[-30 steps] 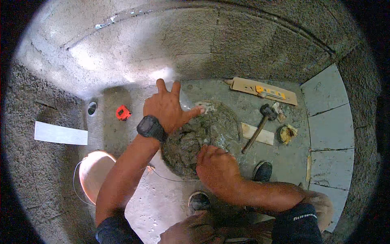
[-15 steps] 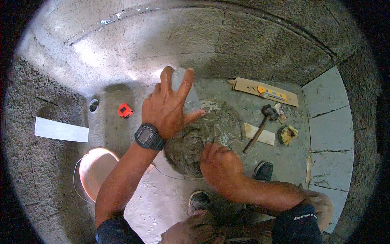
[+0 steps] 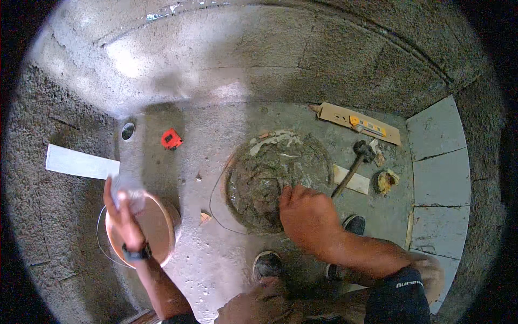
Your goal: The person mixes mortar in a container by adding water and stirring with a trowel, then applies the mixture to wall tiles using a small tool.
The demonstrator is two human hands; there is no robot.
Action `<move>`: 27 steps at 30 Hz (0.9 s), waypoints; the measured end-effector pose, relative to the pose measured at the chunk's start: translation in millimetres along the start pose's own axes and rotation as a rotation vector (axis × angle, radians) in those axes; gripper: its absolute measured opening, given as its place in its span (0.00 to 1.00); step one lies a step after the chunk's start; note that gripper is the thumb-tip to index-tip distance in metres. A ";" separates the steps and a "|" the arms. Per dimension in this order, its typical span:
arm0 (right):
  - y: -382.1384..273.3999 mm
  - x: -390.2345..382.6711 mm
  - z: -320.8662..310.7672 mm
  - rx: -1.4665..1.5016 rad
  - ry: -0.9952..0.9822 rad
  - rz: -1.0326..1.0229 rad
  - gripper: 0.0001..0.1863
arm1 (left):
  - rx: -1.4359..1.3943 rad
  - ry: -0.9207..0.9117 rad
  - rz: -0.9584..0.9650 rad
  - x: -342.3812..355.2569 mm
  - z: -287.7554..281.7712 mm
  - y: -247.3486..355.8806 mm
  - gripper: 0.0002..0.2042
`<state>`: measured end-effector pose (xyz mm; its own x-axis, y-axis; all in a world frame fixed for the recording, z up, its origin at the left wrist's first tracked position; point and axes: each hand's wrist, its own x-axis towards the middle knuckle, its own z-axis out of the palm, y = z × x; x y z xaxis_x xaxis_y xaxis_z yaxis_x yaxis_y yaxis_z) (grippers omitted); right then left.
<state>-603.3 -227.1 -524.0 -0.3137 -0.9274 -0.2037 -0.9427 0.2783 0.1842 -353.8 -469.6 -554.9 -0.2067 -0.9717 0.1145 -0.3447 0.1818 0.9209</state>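
Observation:
My left hand (image 3: 125,218), a dark watch on its wrist, is closed on a translucent plastic container (image 3: 130,193) and blurred by motion. It is above the far part of a bucket (image 3: 175,221) that appears to hold brownish water. In the middle stands a second bucket (image 3: 228,204), filled with wet grey mortar (image 3: 259,173). My right hand (image 3: 308,218) is a closed fist low over the mortar's near right side. Whatever it grips is hidden beneath the fingers.
A red tape measure (image 3: 171,139) lies near a floor pipe hole (image 3: 128,131). A white tile strip (image 3: 81,161) is at left. To the right are a mallet (image 3: 350,171), a yellow tool (image 3: 368,126) on cardboard (image 3: 332,112), a pale strip (image 3: 356,182) and grey wall tiles (image 3: 440,175).
My left hand has swung from over the mortar, left and nearer, to the water bucket with the plastic container. My right hand stays low at the mortar. The view has shifted slightly.

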 end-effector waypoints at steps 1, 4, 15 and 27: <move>1.8 1.0 -1.7 -0.004 -0.003 -0.002 0.14 | -0.022 0.078 0.001 -3.6 -14.8 -13.7 0.32; 8.4 5.6 -7.7 0.089 -0.107 -0.028 0.20 | 0.077 0.152 -0.121 -18.4 -55.4 -53.4 0.33; 23.1 24.3 -27.3 0.134 -0.329 -0.116 0.21 | 0.891 -0.057 -0.158 -38.5 -67.1 -114.1 0.45; 51.0 52.1 -37.3 0.155 -0.434 -0.097 0.18 | 0.871 -0.195 -0.244 -40.2 -65.5 -121.2 0.51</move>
<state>-663.4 -270.6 -489.3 -0.2110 -0.7703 -0.6018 -0.9655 0.2605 0.0051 -243.7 -462.5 -646.6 -0.1611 -0.9697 -0.1835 -0.9495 0.1016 0.2969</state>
